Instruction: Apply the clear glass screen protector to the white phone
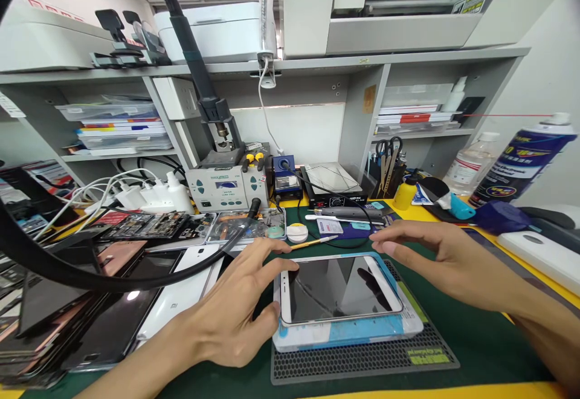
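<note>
A white-framed smartphone (pixel 339 290) lies face up, its dark screen reflecting the room. Under it is a flat blue-and-white block (pixel 353 334), which rests on a black honeycomb-patterned mat (pixel 362 361). My left hand (pixel 240 302) is at the phone's left end, fingers apart, with the fingertips at the frame and the thumb by the block's edge. Above and beyond the right end of the phone hovers my right hand (pixel 435 260), fingers loosely curved and holding nothing visible. A yellow-handled brush (pixel 312 242) lies just behind the phone.
At the left are stacked phones and phone parts (pixel 113 302). A hot-air station (pixel 226 187) stands behind, its black hose (pixel 149 284) looping across the left foreground. A spray can (pixel 521 157), a clear bottle (pixel 471 163) and a yellow bottle (pixel 406 192) stand at the right, near scissors (pixel 389 160).
</note>
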Demonstrator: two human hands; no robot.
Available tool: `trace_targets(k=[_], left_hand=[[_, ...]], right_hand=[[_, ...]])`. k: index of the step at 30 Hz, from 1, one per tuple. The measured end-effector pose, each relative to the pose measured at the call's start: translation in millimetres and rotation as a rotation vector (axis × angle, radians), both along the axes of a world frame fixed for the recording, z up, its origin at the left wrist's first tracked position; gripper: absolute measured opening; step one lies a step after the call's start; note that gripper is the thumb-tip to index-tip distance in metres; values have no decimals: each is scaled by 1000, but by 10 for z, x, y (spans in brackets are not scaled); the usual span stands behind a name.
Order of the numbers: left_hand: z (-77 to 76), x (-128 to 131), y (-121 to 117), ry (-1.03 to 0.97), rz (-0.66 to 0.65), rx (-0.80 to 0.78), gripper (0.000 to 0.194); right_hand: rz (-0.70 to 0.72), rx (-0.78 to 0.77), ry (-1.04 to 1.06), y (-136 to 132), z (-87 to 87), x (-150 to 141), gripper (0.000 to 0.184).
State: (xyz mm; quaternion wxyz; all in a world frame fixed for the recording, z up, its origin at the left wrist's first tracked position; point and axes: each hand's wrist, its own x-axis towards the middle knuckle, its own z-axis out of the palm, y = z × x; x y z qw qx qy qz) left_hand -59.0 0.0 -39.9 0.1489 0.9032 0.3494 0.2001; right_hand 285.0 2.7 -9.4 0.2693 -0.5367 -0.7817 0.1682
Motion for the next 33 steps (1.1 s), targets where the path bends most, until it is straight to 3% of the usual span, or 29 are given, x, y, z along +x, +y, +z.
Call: trace_targets(k=[20, 33], left_hand=[[21, 73, -9, 16, -5, 14, 61], [2, 118, -18, 7, 6, -66, 63]], right_hand=[[4, 21, 8, -18, -6, 8, 30], [11, 34, 10, -38, 16, -19, 31]])
